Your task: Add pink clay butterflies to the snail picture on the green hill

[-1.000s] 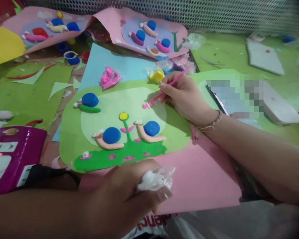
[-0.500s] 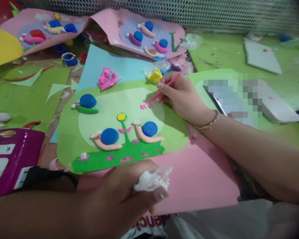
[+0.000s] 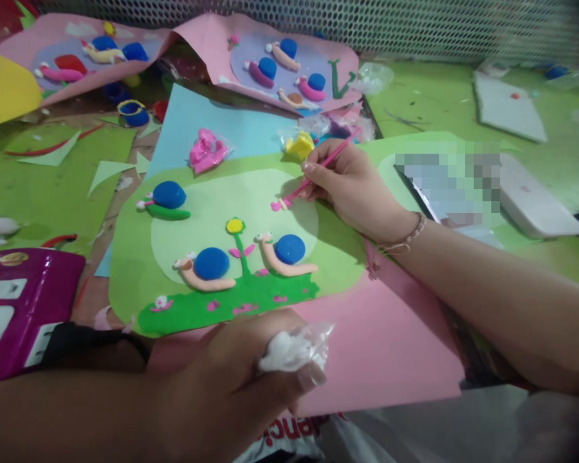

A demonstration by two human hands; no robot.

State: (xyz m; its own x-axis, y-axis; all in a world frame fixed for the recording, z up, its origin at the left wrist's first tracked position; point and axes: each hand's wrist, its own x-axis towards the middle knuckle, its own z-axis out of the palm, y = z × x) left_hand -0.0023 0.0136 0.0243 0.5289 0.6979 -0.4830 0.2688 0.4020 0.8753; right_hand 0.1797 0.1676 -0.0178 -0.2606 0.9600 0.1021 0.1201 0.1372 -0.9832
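My right hand (image 3: 350,183) is closed round a thin pink modelling tool (image 3: 330,156), its lower end at a small pink-and-cream clay butterfly shape (image 3: 282,204) on the green paper sheet (image 3: 135,283). In the foreground my left hand (image 3: 255,360) grips a lump of white clay in clear plastic (image 3: 294,350). Clay snails with blue shells (image 3: 211,263) and a yellow clay flower (image 3: 235,226) are stuck to the sheet. Below them runs a strip of green clay (image 3: 193,315) with pink patches. Pink paper (image 3: 390,347) lies underneath.
Pink clay (image 3: 207,151) and yellow clay (image 3: 300,146) sit behind the sheet. To the right lie a phone (image 3: 417,193), partly pixelated, and a white case (image 3: 540,199). A purple power strip (image 3: 53,283) stands at left. Two snail pictures (image 3: 289,71) lean at the back.
The view shifts slightly, so the scene sits a little further left. Both hands keep their holds, and the tool stays at the pink-and-cream shape.
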